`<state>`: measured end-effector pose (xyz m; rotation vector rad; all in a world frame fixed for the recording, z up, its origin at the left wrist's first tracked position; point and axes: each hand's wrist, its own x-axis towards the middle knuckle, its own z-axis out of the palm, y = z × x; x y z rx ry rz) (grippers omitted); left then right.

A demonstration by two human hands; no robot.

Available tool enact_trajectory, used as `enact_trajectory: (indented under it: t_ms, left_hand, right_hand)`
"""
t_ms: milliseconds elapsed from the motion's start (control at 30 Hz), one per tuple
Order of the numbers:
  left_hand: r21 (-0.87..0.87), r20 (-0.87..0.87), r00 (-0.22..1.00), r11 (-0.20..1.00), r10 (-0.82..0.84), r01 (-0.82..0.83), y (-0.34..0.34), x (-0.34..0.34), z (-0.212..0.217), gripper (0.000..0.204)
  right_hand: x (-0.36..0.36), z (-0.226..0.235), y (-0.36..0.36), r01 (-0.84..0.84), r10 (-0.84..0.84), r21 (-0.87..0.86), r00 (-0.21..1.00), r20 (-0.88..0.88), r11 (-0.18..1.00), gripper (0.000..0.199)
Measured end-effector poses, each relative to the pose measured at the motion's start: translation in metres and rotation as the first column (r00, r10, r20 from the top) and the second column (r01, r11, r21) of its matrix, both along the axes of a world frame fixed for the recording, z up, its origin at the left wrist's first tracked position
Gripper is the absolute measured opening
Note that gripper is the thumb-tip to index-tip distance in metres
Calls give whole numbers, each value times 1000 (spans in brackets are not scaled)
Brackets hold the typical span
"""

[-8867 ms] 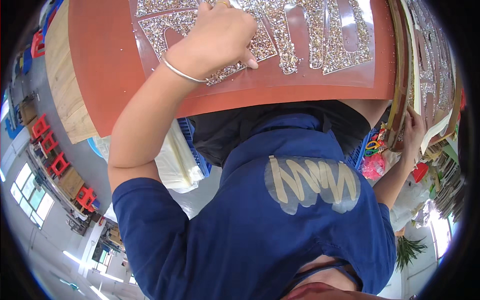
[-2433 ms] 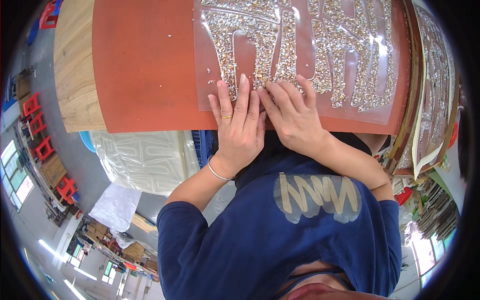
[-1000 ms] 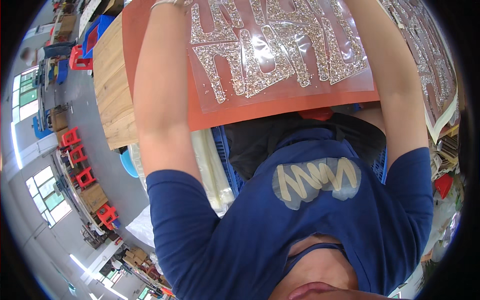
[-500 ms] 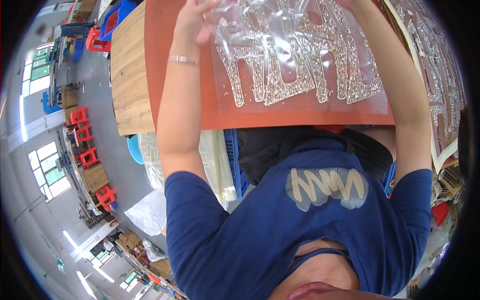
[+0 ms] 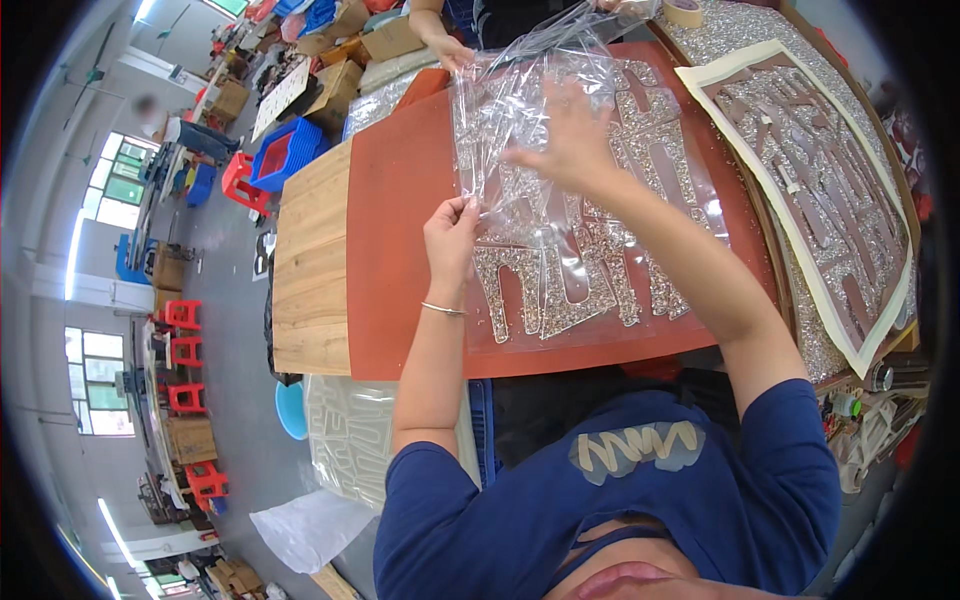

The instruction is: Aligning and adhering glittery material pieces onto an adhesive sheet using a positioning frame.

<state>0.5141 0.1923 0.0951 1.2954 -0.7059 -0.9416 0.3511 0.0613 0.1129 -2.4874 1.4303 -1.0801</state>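
A crinkly clear sheet (image 5: 522, 108) lay partly over sparkly shapes (image 5: 578, 300) on a red mat (image 5: 400, 240).
The left hand (image 5: 450, 243) pinched its edge, and the right hand (image 5: 578, 140) had its fingers spread apart.

Co-worker (image 5: 510, 22) cut off at top; right hand (image 5: 575, 140) blurred, perhaps behind clear film (image 5: 487, 130).

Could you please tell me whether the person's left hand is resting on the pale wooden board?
No, the left hand is pinching the clear film over the red mat, right of the wooden board.
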Motion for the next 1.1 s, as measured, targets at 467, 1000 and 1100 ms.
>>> enact_trajectory:
  t_ms: [467,1000,1100]
  left_hand:
    - [-59,-569,822,998,-15,-22,2,15,-38,18]
    - [300,-220,968,935,-123,187,-53,36,7,13]
    - [215,-295,954,969,-52,119,-34,38,-17,23]
  right_hand:
    - [-120,-13,12,-265,-67,132,242,968,955,58]
    - [-135,-60,26,-757,-561,75,-410,719,649,36]
    - [-140,-52,27,-765,-539,202,-216,814,612,28]
